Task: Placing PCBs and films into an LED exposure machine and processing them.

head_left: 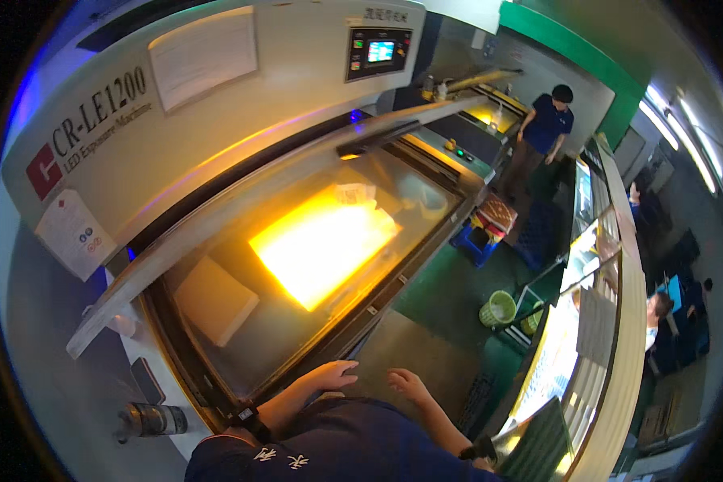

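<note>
My left hand (pixel 332 376) hovers by the near edge of a large exposure machine's glass bed, its fingers stretched out and nothing in them. My right hand (pixel 410 386) is a little to the right of it, fingers loosely apart and holding nothing. A bright yellow lit panel (pixel 317 249) glows in the middle of the glass bed (pixel 257 353). To its left lies a pale rectangular block or stack (pixel 215 299). A crumpled whitish piece (pixel 355 193) rests at the panel's far edge. Over the bed slants the raised frame (pixel 209 218) of the machine's lid.
A black bottle (pixel 153 420) and a dark phone (pixel 148 380) lie on the ledge at lower left. A control screen (pixel 380 51) is on the machine's housing. A lit table (pixel 550 361) runs along the right. Green baskets (pixel 498 309) and a blue stool (pixel 475 244) stand between; a person (pixel 545 124) stands farther back.
</note>
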`<state>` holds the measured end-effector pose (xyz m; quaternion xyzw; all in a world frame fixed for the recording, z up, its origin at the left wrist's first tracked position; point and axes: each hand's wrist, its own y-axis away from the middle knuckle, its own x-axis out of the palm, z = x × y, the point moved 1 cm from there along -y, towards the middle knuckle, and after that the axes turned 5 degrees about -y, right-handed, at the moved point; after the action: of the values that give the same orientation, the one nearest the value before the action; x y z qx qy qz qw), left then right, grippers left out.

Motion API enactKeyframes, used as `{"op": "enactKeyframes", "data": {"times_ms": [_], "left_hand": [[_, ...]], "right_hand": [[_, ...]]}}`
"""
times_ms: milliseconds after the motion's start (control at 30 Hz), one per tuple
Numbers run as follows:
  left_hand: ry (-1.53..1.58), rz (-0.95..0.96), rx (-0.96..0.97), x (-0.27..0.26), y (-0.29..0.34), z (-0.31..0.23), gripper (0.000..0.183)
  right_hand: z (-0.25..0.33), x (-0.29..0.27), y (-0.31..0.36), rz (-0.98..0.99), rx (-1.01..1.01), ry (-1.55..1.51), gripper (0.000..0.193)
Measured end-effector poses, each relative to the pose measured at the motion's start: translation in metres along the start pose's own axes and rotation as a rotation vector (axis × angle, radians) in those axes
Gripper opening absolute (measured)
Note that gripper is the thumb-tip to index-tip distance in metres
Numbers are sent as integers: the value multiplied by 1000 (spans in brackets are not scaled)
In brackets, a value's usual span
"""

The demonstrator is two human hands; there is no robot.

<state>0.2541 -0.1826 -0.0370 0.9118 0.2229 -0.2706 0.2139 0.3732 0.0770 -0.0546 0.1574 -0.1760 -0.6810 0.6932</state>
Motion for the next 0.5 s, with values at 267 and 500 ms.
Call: {"op": "enactKeyframes", "data": {"times_ms": [267,500], "left_hand": [[-210,-349,460,-94,8,-88,66],[55,-106,270,-142,2,-103,62]], "right_hand": [[87,126,-127,553,-455,1082,44],[175,206,-157,1039,-661,1169,43]]}}
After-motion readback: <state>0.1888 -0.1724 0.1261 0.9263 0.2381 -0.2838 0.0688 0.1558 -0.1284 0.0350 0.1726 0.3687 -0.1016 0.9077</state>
